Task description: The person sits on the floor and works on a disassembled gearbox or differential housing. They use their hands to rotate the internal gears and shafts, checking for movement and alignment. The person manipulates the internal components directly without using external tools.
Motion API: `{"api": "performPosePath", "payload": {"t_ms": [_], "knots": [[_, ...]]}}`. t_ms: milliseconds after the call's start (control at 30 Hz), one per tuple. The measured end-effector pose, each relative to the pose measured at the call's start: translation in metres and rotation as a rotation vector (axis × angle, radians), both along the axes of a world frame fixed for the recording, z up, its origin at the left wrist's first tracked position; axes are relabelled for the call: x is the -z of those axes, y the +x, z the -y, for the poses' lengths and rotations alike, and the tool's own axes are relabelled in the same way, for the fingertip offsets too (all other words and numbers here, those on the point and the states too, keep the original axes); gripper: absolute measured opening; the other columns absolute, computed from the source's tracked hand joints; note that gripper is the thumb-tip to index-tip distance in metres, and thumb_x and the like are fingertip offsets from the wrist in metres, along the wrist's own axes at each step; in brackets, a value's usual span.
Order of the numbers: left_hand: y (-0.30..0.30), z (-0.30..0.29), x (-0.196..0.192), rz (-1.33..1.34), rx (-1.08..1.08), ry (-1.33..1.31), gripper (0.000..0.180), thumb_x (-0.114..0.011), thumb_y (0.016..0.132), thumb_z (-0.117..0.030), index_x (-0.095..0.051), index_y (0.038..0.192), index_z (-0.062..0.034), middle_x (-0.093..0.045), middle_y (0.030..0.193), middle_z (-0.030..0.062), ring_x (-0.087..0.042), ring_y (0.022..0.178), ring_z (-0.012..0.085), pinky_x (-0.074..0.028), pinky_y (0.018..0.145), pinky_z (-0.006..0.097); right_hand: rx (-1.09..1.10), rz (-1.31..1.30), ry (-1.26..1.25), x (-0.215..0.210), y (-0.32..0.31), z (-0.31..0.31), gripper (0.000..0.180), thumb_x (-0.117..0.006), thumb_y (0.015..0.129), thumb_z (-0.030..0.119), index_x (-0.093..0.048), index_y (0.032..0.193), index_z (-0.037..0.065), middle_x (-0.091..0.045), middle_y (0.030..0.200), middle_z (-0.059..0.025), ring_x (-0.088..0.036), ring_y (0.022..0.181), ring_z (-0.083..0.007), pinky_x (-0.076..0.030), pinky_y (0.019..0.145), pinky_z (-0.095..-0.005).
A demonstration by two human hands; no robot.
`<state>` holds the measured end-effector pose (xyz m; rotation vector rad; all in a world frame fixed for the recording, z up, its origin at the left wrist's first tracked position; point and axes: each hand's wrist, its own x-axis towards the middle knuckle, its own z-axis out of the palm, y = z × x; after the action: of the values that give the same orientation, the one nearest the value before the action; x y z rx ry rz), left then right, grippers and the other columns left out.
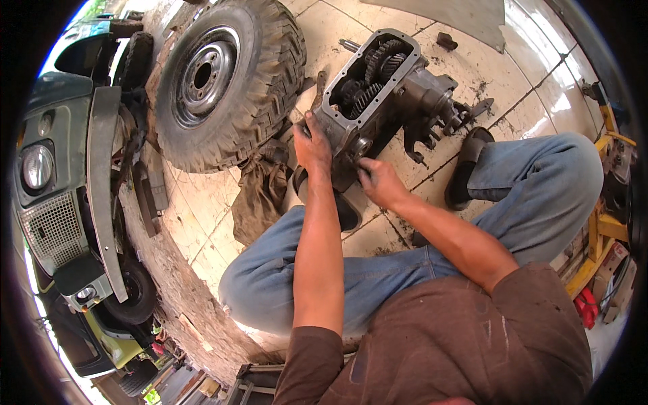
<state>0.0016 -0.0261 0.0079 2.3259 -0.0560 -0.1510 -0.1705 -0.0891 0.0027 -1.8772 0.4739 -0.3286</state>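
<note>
A grey metal gearbox [405, 88] lies on the tiled floor between my feet, its open top showing several toothed gears [378, 74]. My left hand [312, 147] grips the near left side of the housing, with a finger pointing up along its edge. Close to a round fitting [363, 146] on the near end, my right hand [382, 183] is closed with its fingertips pinched together. What they hold, if anything, is hidden. A forked metal part [420, 138] sticks out on the gearbox's right side. Both hands look smudged with grease.
A large knobbly tyre on a wheel [283, 74] lies left of the gearbox, with a brown rag [260, 192] below it. A dark metal piece [445, 42] and a flat sheet [466, 17] lie beyond. Parked vehicles [54, 175] fill the far left; a yellow frame [597, 236] stands right.
</note>
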Motion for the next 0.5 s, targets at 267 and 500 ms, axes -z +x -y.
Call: {"api": "performPosePath", "payload": {"t_ms": [267,500], "knots": [[0.004,-0.006,0.004,-0.004,0.003,0.007,0.082,-0.036,0.096,-0.072,-0.058,0.125,0.0017,-0.065,0.117,0.0298,-0.059,0.111,0.0501,-0.045,0.091,0.054,0.046,0.005,0.026,-0.012,0.003,-0.002,0.017,-0.06,0.089,0.003,-0.067,0.103,-0.002,-0.067,0.092,-0.0285,-0.065,0.091,-0.0471,-0.052,0.077,-0.0483],[0.001,-0.004,0.001,-0.02,-0.014,0.026,0.085,-0.036,0.096,-0.073,-0.057,0.127,0.0038,-0.063,0.12,0.0313,-0.058,0.112,0.0502,-0.045,0.093,0.054,0.044,0.044,0.09,-0.007,-0.003,0.0,0.018,-0.059,0.091,0.005,-0.068,0.106,-0.001,-0.067,0.092,-0.0288,-0.065,0.093,-0.0464,-0.053,0.076,-0.0447]]}}
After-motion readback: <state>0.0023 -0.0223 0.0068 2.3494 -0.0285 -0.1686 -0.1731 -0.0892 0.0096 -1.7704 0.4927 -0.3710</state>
